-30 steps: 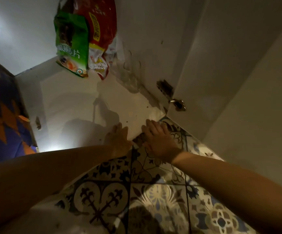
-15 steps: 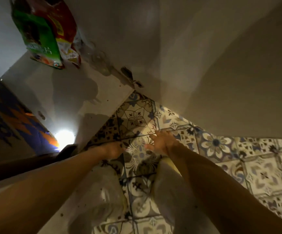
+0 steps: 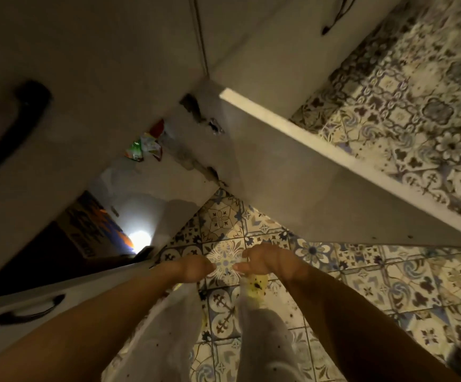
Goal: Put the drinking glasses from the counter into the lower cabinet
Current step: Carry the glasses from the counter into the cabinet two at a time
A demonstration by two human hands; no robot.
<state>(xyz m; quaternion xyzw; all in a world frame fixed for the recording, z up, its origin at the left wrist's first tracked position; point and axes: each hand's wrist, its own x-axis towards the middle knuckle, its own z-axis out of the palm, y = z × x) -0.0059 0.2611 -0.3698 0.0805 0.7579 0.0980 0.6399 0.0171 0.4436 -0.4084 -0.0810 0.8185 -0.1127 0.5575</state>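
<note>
Both bare forearms reaching forward and down from the lower corners, converging toward the middle. Left hand (image 3: 193,267) at the end of a straight wrist, palm down, fingers curled loosely inward, thumb side turned toward the other hand; nothing in the grip. Right hand (image 3: 265,261) just beside it, level with it, a narrow gap between the two, fingers bent and drooping, tips pointing toward the left grip; nothing held either. Below the hands, two legs in pale trousers, a yellowish foot just under the right grip.
</note>
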